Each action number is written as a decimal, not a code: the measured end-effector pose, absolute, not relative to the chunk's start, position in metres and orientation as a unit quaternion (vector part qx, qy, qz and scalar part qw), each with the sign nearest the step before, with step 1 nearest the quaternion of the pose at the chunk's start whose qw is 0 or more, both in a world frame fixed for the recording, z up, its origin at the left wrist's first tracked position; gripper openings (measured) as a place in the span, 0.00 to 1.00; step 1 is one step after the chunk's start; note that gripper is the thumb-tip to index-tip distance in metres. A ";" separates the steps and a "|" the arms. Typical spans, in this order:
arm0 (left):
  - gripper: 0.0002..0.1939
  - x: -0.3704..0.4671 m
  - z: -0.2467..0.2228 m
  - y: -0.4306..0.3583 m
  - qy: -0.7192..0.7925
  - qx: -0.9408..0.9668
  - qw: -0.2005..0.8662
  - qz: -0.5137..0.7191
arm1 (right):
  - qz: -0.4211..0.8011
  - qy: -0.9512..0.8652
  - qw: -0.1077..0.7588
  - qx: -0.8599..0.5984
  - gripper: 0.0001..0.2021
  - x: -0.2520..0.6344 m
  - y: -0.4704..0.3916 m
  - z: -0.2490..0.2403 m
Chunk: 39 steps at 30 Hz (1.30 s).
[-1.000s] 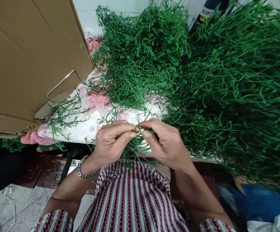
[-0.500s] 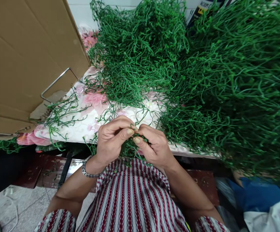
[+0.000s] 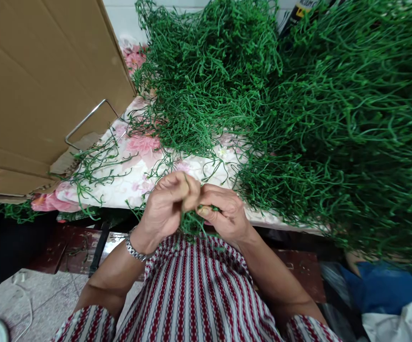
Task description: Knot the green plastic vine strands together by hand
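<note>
My left hand (image 3: 166,202), with a metal watch band at the wrist, is curled and blurred, its fingertips touching those of the other hand. A thin green strand shows at its fingers. My right hand (image 3: 225,211) is closed, thumb pressed against the fingers, on green stems (image 3: 213,207). More green stems (image 3: 191,223) hang below and between both hands, in front of the striped shirt. Beyond the hands, loose stems lie on the flowered cloth (image 3: 120,190).
A big heap of green stems (image 3: 206,80) covers the back and right. At the left stand a cardboard box (image 3: 49,85) and a bent metal wire handle (image 3: 87,118). A dark tube (image 3: 294,19) leans at the back wall. Blue and white bags (image 3: 387,289) lie low at right.
My left hand has turned and its fingers have curled over, with the thumb no longer clearly visible. My right hand keeps its pinch. The view has shifted slightly.
</note>
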<state>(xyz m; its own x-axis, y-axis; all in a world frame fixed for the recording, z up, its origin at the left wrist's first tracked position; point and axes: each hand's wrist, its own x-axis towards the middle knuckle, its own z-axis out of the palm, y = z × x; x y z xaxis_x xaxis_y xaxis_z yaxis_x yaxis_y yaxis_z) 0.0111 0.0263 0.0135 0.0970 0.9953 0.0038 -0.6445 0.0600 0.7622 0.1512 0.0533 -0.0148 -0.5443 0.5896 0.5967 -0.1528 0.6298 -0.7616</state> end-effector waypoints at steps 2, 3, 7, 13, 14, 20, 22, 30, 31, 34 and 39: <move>0.09 0.008 0.016 0.029 0.276 0.289 0.659 0.637 | 0.418 -0.768 0.463 -0.149 0.10 0.153 0.054 -0.018; 0.08 0.007 0.017 0.030 0.279 0.285 0.649 0.648 | 0.420 -0.761 0.469 -0.155 0.09 0.154 0.054 -0.019; 0.07 0.004 0.017 0.030 0.321 0.313 0.624 0.640 | 0.366 -0.740 0.525 -0.208 0.08 0.165 0.055 -0.012; 0.05 0.003 0.014 0.029 0.316 0.341 0.612 0.640 | 0.316 -0.663 0.609 -0.300 0.15 0.181 0.060 0.015; 0.05 0.003 0.014 0.029 0.319 0.348 0.609 0.637 | 0.324 -0.655 0.613 -0.301 0.15 0.182 0.061 0.018; 0.05 0.007 0.015 0.028 0.336 0.392 0.559 0.649 | 0.406 -0.656 0.582 -0.257 0.08 0.180 0.063 0.022; 0.05 0.008 0.015 0.028 0.345 0.413 0.532 0.654 | 0.411 -0.686 0.531 -0.280 0.06 0.178 0.066 0.023; 0.03 0.011 0.012 0.030 0.353 0.467 0.473 0.658 | 0.329 -0.874 0.282 -0.218 0.08 0.162 0.067 0.024; 0.03 0.011 0.011 0.031 0.354 0.467 0.472 0.659 | 0.327 -0.879 0.277 -0.208 0.08 0.161 0.066 0.023; 0.02 0.011 0.012 0.032 0.342 0.439 0.471 0.685 | 0.330 -0.867 0.312 -0.204 0.06 0.162 0.063 0.018; 0.02 0.009 0.015 0.028 0.341 0.377 0.501 0.701 | 0.287 -0.834 0.406 -0.238 0.03 0.165 0.060 0.011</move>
